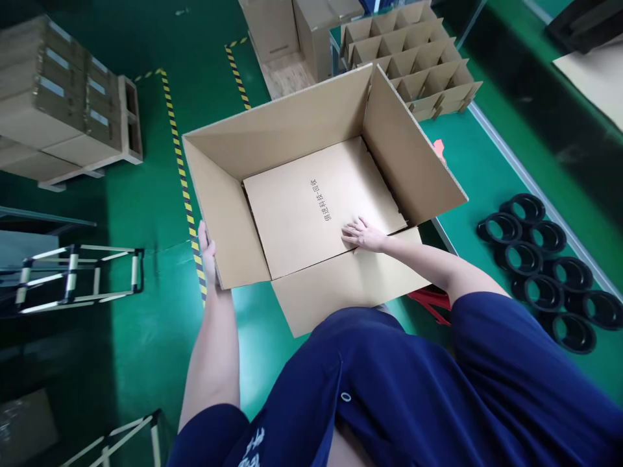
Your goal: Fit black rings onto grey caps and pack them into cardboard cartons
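A large cardboard box (pixel 302 123) with its top flaps up stands in front of me, its near flap folded down toward my body. Inside lies a flat cardboard sheet (pixel 287 220) with a line of dark printed characters. My right hand (pixel 363 235) rests palm down on the sheet near its front edge, fingers spread. At the box's left side, my left hand (pixel 207 256) holds the left flap from outside; the flap hides part of its fingers.
Cardboard dividers (pixel 413 58) stand behind the box on the right. Several black rings (pixel 523 257) lie on the green surface at right. Stacked cartons (pixel 63 97) sit on a pallet (pixel 130 123) at left. Yellow-black tape (pixel 180 155) marks the floor; a tubular frame (pixel 73 275) stands nearby.
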The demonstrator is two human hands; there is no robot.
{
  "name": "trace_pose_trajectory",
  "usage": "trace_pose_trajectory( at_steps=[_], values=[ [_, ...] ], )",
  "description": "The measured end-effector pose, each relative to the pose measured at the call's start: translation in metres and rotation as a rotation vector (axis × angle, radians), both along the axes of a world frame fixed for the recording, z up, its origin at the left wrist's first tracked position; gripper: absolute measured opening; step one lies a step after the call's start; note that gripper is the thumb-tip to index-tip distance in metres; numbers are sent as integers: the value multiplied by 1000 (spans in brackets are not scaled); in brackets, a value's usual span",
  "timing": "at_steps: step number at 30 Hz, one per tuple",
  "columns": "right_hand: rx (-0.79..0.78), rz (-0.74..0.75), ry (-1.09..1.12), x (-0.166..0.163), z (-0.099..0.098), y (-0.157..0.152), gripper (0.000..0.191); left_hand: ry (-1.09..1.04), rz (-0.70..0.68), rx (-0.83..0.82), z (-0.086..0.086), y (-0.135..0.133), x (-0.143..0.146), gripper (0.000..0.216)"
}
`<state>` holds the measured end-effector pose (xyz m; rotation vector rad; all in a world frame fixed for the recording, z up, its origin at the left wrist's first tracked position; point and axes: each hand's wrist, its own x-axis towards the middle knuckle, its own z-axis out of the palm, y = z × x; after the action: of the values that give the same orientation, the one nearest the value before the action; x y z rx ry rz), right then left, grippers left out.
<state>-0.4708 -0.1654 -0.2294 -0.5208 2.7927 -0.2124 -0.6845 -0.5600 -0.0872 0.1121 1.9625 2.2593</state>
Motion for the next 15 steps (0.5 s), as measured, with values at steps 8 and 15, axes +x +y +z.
trace_pose_trajectory(
  at_steps=[8,15],
  values=[
    [166,85,-49,-24,15,-20,68,7,-42,7,3,6,4,69],
    [197,76,-84,-34,24,-51,40,7,-98,-53,1,2,7,71]
  ],
)
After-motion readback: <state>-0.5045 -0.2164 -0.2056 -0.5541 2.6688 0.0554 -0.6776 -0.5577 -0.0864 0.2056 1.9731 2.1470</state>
